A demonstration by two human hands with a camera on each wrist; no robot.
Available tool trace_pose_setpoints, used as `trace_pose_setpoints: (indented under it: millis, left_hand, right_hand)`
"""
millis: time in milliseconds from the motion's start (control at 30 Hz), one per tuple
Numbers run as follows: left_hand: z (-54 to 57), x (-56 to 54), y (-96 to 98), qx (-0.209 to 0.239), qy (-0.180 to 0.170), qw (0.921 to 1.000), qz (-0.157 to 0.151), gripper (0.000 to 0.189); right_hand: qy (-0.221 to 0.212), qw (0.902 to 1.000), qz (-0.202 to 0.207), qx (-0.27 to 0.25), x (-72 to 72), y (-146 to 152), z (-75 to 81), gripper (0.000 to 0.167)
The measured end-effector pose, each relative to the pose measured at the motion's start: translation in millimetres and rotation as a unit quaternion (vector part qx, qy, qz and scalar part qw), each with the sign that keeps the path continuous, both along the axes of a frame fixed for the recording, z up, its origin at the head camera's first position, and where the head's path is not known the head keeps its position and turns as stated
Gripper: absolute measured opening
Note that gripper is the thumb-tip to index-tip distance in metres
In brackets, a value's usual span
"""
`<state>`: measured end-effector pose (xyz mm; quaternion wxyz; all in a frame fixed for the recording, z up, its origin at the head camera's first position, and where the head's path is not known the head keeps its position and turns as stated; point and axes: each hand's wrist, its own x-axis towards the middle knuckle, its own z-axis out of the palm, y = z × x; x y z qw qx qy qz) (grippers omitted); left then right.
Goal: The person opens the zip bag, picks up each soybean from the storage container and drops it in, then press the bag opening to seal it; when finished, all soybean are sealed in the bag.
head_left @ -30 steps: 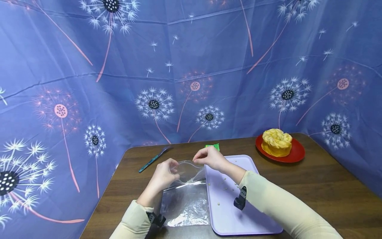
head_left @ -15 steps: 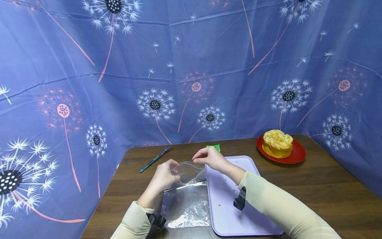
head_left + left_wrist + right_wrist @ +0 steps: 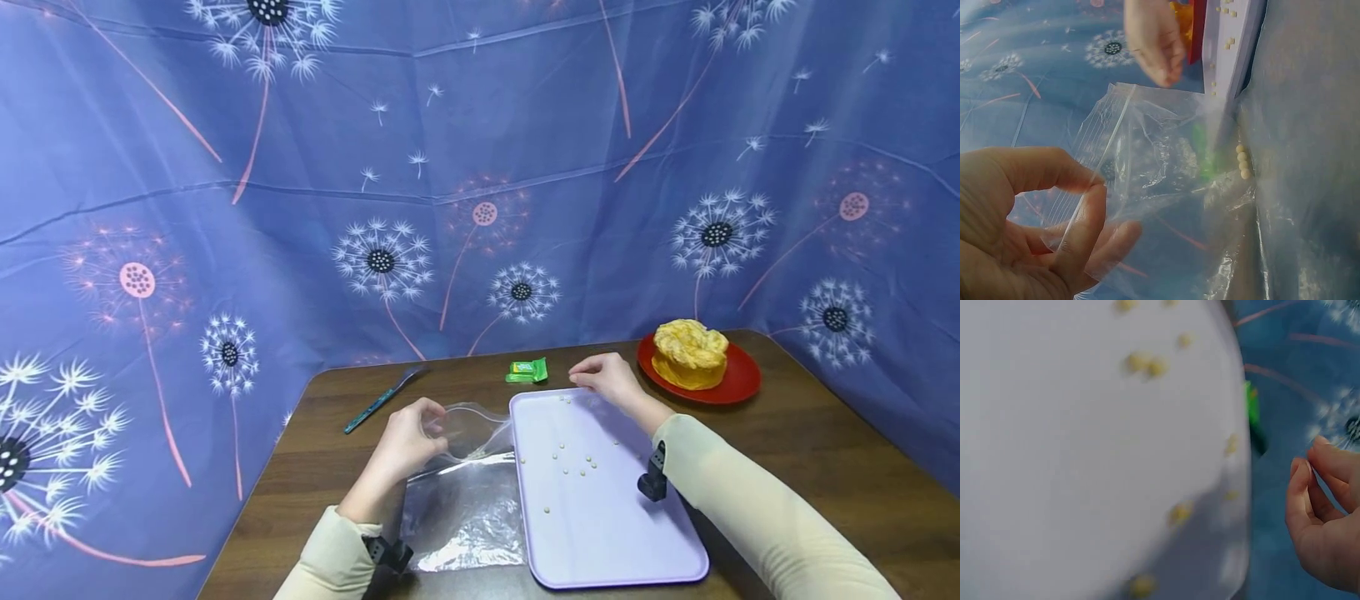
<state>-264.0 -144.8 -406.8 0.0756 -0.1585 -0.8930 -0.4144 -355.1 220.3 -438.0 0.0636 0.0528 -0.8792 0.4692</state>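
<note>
My left hand (image 3: 412, 435) pinches the rim of a clear zip bag (image 3: 471, 429) between thumb and fingers, and the bag's mouth gapes. In the left wrist view a short row of small pale-yellow balls (image 3: 1243, 162) lies low in the clear plastic. My right hand (image 3: 611, 379) hovers over the far edge of a lilac tray (image 3: 615, 533), apart from the bag. Its thumb and index fingertips (image 3: 1319, 442) nearly meet, with nothing visible between them. Several more pale-yellow balls (image 3: 582, 472) are scattered on the tray.
Shiny see-through plastic (image 3: 465, 517) lies on the wooden table left of the tray. Behind are a green packet (image 3: 527, 371) and a teal-handled utensil (image 3: 378, 406). At the back right a red plate (image 3: 742, 379) holds a yellow cake-like thing (image 3: 690, 357). A dandelion-patterned cloth (image 3: 450, 208) hangs behind.
My right hand has left the bag's rim and moved right to the tray's far edge, uncovering the green packet. My left hand keeps its pinch on the bag.
</note>
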Motion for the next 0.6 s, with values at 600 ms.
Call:
trace_pose_setpoints:
  millis: [600]
  left_hand:
    - [0.2,1.3,0.5,0.001,-0.004,1.0,-0.001,0.04]
  right_hand:
    - [0.007,0.993,-0.034,0.113,2.4,15,-38.0,0.003]
